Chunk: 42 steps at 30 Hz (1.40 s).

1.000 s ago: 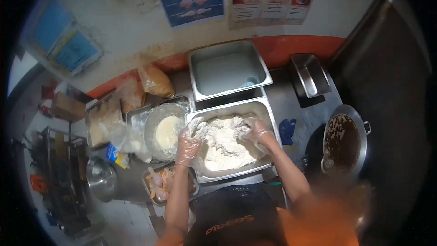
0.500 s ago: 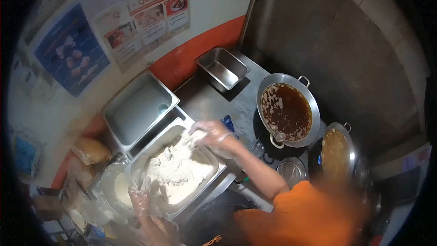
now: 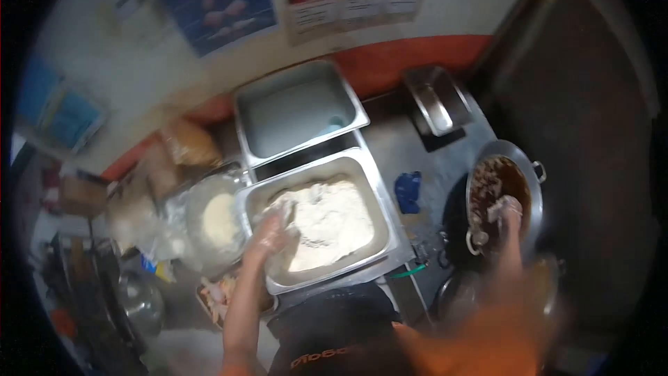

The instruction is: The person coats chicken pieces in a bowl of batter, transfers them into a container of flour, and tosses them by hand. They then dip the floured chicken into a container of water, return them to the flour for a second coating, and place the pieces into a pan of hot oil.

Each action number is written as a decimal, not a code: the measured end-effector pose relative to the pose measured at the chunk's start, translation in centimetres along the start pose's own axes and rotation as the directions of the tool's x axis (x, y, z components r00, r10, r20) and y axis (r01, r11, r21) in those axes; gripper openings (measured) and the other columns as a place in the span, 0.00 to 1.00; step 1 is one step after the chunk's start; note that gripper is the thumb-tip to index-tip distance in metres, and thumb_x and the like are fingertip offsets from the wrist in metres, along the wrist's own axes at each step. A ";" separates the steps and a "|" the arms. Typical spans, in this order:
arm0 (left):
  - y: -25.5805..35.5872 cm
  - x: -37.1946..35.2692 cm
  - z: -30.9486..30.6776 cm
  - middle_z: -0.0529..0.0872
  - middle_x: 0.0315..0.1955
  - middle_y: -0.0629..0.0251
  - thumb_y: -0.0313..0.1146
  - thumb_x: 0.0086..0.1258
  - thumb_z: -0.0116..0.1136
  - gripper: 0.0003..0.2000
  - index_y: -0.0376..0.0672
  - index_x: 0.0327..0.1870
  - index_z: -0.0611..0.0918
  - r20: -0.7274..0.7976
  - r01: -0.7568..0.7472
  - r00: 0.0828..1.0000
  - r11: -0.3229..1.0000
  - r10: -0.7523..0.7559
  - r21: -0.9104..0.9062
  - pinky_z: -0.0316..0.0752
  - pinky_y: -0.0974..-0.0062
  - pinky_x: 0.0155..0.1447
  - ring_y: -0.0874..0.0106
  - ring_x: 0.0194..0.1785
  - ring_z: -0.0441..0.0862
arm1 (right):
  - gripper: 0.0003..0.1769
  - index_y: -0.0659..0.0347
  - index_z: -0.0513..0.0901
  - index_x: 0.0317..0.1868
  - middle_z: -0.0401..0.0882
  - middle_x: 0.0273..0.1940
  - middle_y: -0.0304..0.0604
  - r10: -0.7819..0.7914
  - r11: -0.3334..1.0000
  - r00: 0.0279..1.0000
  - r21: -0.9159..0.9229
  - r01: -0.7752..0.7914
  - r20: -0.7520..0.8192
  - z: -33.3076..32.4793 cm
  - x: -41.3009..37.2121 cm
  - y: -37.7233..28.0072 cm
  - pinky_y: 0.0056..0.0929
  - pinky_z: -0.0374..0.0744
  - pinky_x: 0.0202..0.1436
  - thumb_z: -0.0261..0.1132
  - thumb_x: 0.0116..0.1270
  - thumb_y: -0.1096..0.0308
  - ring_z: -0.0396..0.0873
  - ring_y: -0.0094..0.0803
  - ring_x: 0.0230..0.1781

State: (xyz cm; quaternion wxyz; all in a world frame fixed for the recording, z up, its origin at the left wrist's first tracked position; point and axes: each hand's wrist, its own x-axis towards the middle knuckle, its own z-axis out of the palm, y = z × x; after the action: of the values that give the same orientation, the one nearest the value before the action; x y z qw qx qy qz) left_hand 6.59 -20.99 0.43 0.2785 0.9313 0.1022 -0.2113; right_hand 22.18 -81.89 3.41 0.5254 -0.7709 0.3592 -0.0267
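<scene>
My left hand [image 3: 270, 231], in a clear glove dusted white, is over the left side of a deep steel pan [image 3: 385, 226] of white flour [image 3: 330, 226]. Its fingers are smeared, so its grip is unclear. Away to the right, my right hand [image 3: 506, 210] is above a wide pan [image 3: 531, 188] of dark brown oil with pale bits floating on its left side. Those fingers point toward the oil and are blurred; a small pale thing may be at them, but I cannot make it out.
An empty steel tray [image 3: 292, 111] lies behind the flour pan, a smaller steel container [image 3: 435, 101] at the back right. A blue cloth-like item [image 3: 408, 192] rests between the pans. Left are a bowl of pale batter [image 3: 219, 219] and a container of raw pieces [image 3: 219, 298].
The view has swung left. My right hand has gone from over the flour pan to above the oil. My left hand has moved from the pan's near left edge to over the flour.
</scene>
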 end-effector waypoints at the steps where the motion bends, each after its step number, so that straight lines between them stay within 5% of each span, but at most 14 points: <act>1: -3.1 2.1 2.8 0.81 0.53 0.41 0.42 0.66 0.63 0.30 0.38 0.68 0.72 -0.143 -0.137 0.979 0.989 0.143 0.049 0.76 0.60 0.58 0.50 0.56 0.81 | 0.13 0.62 0.75 0.25 0.78 0.25 0.48 0.029 0.999 0.999 0.029 -0.029 -0.017 0.0 0.5 0.3 0.38 0.77 0.29 0.54 0.68 0.70 0.80 0.40 0.24; 5: -6.2 5.4 6.4 0.85 0.45 0.44 0.45 0.64 0.63 0.27 0.37 0.61 0.77 -0.403 -0.232 0.887 0.972 0.225 0.033 0.76 0.57 0.59 0.51 0.53 0.82 | 0.11 0.65 0.85 0.38 0.85 0.35 0.50 -0.225 0.954 0.968 -0.227 0.196 -0.112 2.0 -2.5 -4.9 0.37 0.79 0.37 0.59 0.65 0.67 0.82 0.36 0.35; 8: -2.8 5.7 4.4 0.85 0.43 0.45 0.45 0.65 0.61 0.23 0.35 0.54 0.81 -0.301 0.006 0.953 0.991 0.034 0.133 0.74 0.57 0.62 0.52 0.54 0.81 | 0.14 0.64 0.86 0.40 0.84 0.35 0.44 -0.587 0.720 0.781 -0.303 0.624 0.213 6.1 -8.1 -12.1 0.33 0.80 0.38 0.68 0.60 0.62 0.81 0.31 0.35; 10: -3.2 6.6 5.7 0.86 0.41 0.48 0.39 0.70 0.54 0.15 0.37 0.47 0.84 -0.359 -0.033 0.923 0.959 0.137 0.281 0.77 0.58 0.56 0.55 0.50 0.83 | 0.16 0.64 0.87 0.39 0.84 0.35 0.42 -0.679 0.726 0.635 0.209 0.655 0.369 11.5 -16.1 -14.4 0.31 0.81 0.38 0.69 0.58 0.59 0.81 0.30 0.32; 12: -3.5 7.3 7.1 0.86 0.40 0.50 0.35 0.71 0.51 0.13 0.39 0.46 0.84 -0.392 0.001 0.899 0.896 0.193 0.444 0.80 0.59 0.51 0.56 0.46 0.84 | 0.18 0.64 0.87 0.41 0.84 0.36 0.45 -0.528 0.741 0.385 0.189 0.644 0.757 16.8 -19.4 -15.0 0.30 0.82 0.38 0.70 0.60 0.56 0.84 0.29 0.34; 13: -2.7 6.5 7.4 0.86 0.35 0.51 0.31 0.62 0.57 0.07 0.40 0.34 0.85 -0.611 0.057 0.723 0.854 0.322 0.517 0.82 0.60 0.48 0.60 0.41 0.86 | 0.19 0.64 0.87 0.40 0.84 0.35 0.46 -0.362 0.753 0.395 0.015 0.658 0.845 21.3 -19.7 -12.0 0.32 0.80 0.40 0.69 0.61 0.54 0.83 0.33 0.35; 15: -2.1 5.9 6.6 0.86 0.35 0.51 0.30 0.64 0.55 0.08 0.39 0.36 0.85 -0.506 0.135 0.860 0.925 0.069 0.356 0.82 0.61 0.47 0.59 0.42 0.86 | 0.23 0.61 0.87 0.43 0.85 0.41 0.57 -0.273 0.314 0.167 -0.076 0.946 0.947 30.7 -20.6 -7.6 0.45 0.80 0.52 0.66 0.65 0.47 0.83 0.53 0.43; 17: -2.8 5.5 6.8 0.86 0.35 0.50 0.30 0.65 0.55 0.09 0.37 0.39 0.85 -0.464 0.107 0.886 0.964 0.019 0.243 0.81 0.60 0.47 0.58 0.42 0.86 | 0.26 0.62 0.87 0.46 0.84 0.47 0.60 -0.077 0.420 0.486 -0.414 0.808 0.870 35.2 -25.1 -7.3 0.47 0.79 0.55 0.68 0.62 0.45 0.83 0.55 0.49; 21: -2.3 2.7 3.4 0.87 0.34 0.48 0.31 0.61 0.61 0.14 0.33 0.46 0.83 -0.548 -0.056 0.836 0.998 0.030 -0.031 0.80 0.59 0.49 0.52 0.42 0.86 | 0.25 0.66 0.85 0.47 0.85 0.44 0.59 -0.220 0.323 0.329 -0.249 0.913 0.918 37.9 -23.9 -3.1 0.43 0.80 0.52 0.75 0.55 0.54 0.85 0.51 0.44; 25: -0.3 1.2 0.8 0.88 0.40 0.48 0.31 0.57 0.68 0.23 0.32 0.54 0.80 -0.429 -0.075 0.894 0.903 -0.127 -0.424 0.79 0.65 0.54 0.55 0.46 0.86 | 0.22 0.66 0.85 0.48 0.86 0.47 0.53 -0.271 0.707 0.207 0.049 0.706 0.940 35.5 -21.5 -1.7 0.34 0.81 0.53 0.75 0.52 0.69 0.85 0.42 0.47; 29: -0.6 2.6 1.9 0.88 0.46 0.60 0.27 0.58 0.68 0.22 0.35 0.56 0.80 -0.268 -0.101 0.953 0.683 -0.143 -0.724 0.78 0.74 0.56 0.70 0.50 0.85 | 0.27 0.66 0.81 0.55 0.84 0.52 0.52 -0.241 0.759 0.159 0.083 0.646 0.957 33.1 -22.5 -3.0 0.35 0.79 0.57 0.73 0.52 0.73 0.83 0.42 0.50; 34: -0.6 3.5 2.8 0.88 0.48 0.63 0.26 0.58 0.67 0.23 0.38 0.58 0.81 -0.184 -0.111 0.982 0.627 -0.053 -0.771 0.77 0.74 0.57 0.72 0.51 0.83 | 0.35 0.60 0.78 0.60 0.85 0.45 0.51 -0.385 0.656 0.044 0.239 0.716 0.922 34.0 -24.2 -1.9 0.33 0.77 0.55 0.77 0.49 0.69 0.82 0.40 0.46; 38: 0.3 2.1 1.3 0.87 0.51 0.63 0.24 0.60 0.65 0.22 0.38 0.59 0.80 -0.102 -0.073 0.995 0.614 -0.012 -0.786 0.76 0.75 0.59 0.71 0.54 0.83 | 0.36 0.60 0.77 0.61 0.82 0.53 0.58 -0.214 0.462 0.036 0.069 0.884 0.976 34.2 -24.6 -2.4 0.40 0.76 0.61 0.78 0.50 0.64 0.80 0.51 0.57; 42: 0.5 2.2 1.3 0.85 0.54 0.63 0.23 0.62 0.60 0.22 0.37 0.60 0.79 -0.199 -0.189 0.979 0.596 0.050 -0.781 0.74 0.76 0.62 0.71 0.58 0.81 | 0.34 0.61 0.77 0.61 0.81 0.54 0.59 -0.361 0.590 0.032 0.202 0.781 0.932 33.9 -24.1 -1.9 0.41 0.75 0.62 0.75 0.54 0.61 0.79 0.54 0.57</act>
State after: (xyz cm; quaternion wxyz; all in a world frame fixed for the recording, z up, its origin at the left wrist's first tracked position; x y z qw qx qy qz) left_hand 8.30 -21.92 -1.32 0.6681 0.7282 0.1441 -0.0509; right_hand 19.52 -40.65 -2.06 0.4103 -0.7958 -0.3582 0.2646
